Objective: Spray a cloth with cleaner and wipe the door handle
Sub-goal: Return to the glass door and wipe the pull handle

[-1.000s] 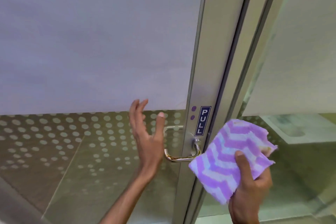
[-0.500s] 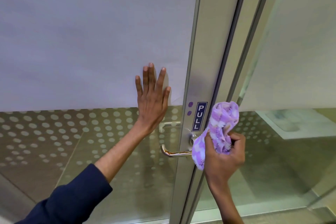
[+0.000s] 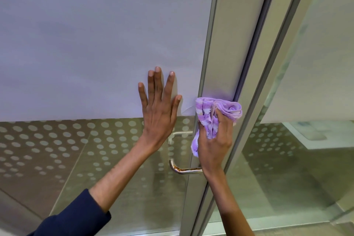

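Note:
A purple and white cloth (image 3: 214, 113) is bunched in my right hand (image 3: 215, 146), pressed against the metal door frame (image 3: 226, 48) above the handle. The chrome lever door handle (image 3: 182, 168) sticks out to the left, just below my right wrist; its base is hidden behind the wrist. My left hand (image 3: 159, 109) lies flat with fingers spread on the frosted glass of the door, left of the cloth. No spray bottle is in view.
The glass door (image 3: 86, 44) has a frosted upper panel and a dotted band below. To the right stand a second frame post (image 3: 272, 63) and a glass side panel (image 3: 306, 140). The floor shows through the glass.
My right hand has risen with the bunched cloth from beside the handle to the frame above it, covering the PULL sign. My left hand stays flat on the glass.

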Demonstrator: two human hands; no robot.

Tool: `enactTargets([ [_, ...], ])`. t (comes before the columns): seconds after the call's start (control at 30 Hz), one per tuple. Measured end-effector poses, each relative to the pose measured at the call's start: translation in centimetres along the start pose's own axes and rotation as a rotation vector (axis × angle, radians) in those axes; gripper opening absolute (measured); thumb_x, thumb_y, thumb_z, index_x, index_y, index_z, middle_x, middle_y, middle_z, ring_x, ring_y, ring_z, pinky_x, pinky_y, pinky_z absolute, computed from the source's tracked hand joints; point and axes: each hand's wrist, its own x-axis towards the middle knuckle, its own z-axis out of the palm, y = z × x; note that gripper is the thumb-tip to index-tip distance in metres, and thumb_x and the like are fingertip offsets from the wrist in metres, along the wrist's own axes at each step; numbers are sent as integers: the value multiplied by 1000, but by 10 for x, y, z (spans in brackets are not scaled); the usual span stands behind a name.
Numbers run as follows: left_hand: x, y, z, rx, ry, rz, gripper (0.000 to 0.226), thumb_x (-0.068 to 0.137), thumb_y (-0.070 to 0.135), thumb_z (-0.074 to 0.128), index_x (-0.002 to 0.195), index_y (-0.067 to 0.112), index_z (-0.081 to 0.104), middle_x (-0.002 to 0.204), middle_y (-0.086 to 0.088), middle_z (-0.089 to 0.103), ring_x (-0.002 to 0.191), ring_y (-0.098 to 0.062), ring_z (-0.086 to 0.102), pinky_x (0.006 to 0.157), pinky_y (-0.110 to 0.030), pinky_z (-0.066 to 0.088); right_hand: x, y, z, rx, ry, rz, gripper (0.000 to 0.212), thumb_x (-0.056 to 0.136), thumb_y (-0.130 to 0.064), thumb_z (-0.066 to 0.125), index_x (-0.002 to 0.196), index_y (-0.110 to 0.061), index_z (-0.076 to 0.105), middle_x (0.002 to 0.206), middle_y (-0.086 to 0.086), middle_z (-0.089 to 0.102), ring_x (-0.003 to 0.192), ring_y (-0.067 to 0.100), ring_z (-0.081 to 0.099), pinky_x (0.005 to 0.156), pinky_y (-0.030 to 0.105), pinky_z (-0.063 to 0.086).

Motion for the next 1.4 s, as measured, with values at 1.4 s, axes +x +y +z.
enactTargets([
  [1.4,-2,-4,2,-119,-6,-32,61,107,28,44,158,17,13,167,-2,-2,153,-13,-20,125,-39,-14,-10,17,4,-79,-85,-44,47,74,1,52,117,-11,65,94,6,72,89,14,59,85,3,36],
])
